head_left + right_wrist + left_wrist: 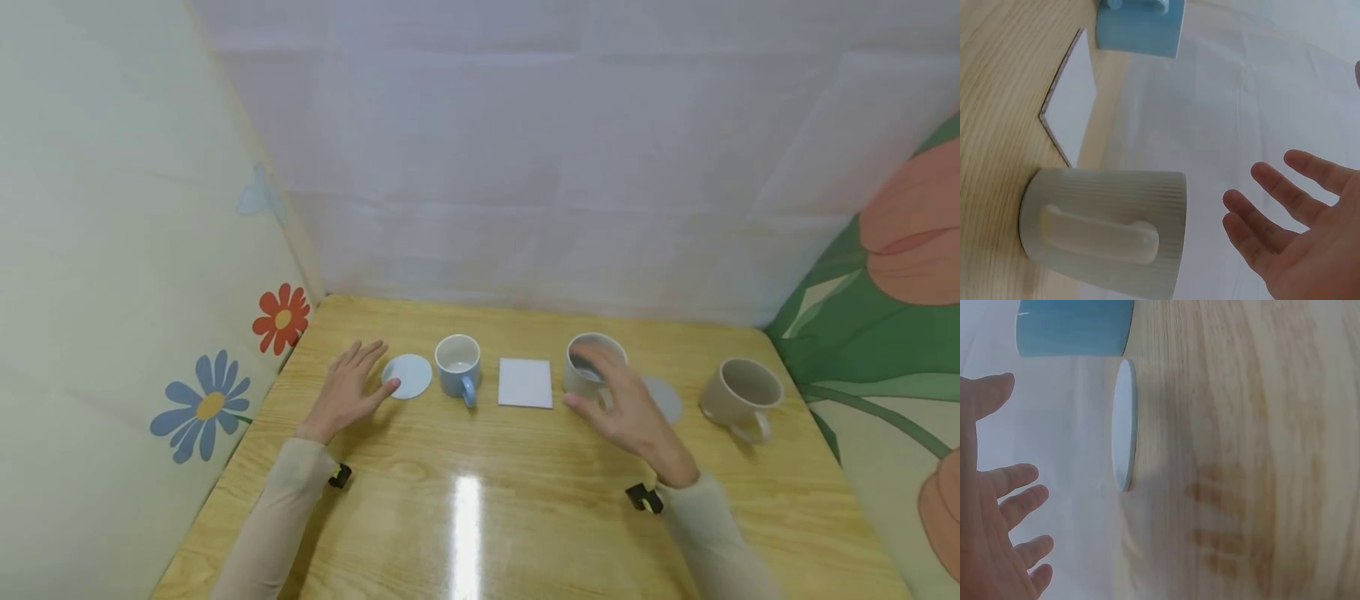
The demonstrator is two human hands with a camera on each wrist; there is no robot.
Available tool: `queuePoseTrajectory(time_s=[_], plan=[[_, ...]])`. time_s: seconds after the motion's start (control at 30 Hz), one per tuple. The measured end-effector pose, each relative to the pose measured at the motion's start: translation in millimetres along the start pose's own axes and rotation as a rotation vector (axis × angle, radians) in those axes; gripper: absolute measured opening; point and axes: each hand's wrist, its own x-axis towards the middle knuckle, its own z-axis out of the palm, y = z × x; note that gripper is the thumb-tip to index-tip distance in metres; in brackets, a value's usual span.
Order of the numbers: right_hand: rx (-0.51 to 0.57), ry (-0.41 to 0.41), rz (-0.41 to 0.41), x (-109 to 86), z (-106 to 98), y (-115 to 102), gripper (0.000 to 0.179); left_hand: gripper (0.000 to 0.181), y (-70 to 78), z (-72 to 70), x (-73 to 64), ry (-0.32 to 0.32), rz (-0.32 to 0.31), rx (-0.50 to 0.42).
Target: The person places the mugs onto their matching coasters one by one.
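Observation:
My left hand [347, 393] hovers with spread fingers at the left, beside a round white coaster [408, 377]. In the left wrist view its fingers point towards that coaster [1124, 425] and hold nothing. My right hand [626, 408] is held above a ribbed off-white mug [576, 383], partly covering it in the head view. The right wrist view shows a gap between its extended fingers and the rim of this mug [1104, 219], whose handle faces the camera. A light blue mug [453, 379] stands upright between the round coaster and a square white coaster [525, 383].
A second round coaster [664, 399] lies partly behind my right hand. Farther right stands a beige mug [738, 393] with its handle towards me. The wooden table [405, 508] meets a white cloth backdrop [480, 167] behind the row, with printed sheets on both sides.

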Motion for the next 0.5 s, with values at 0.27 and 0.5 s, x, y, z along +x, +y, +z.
queuePoseTrajectory(time_s=[0.27, 0.5], plan=[[0.056, 0.011, -0.032, 2.7, 11, -4, 0.066, 0.077, -5.2, 6.7, -0.3, -0.024, -0.027, -0.039], [0.100, 0.011, -0.046, 3.2, 19, -5, 0.064, 0.076, -6.5, 8.1, -0.1, -0.038, -0.021, -0.028]])
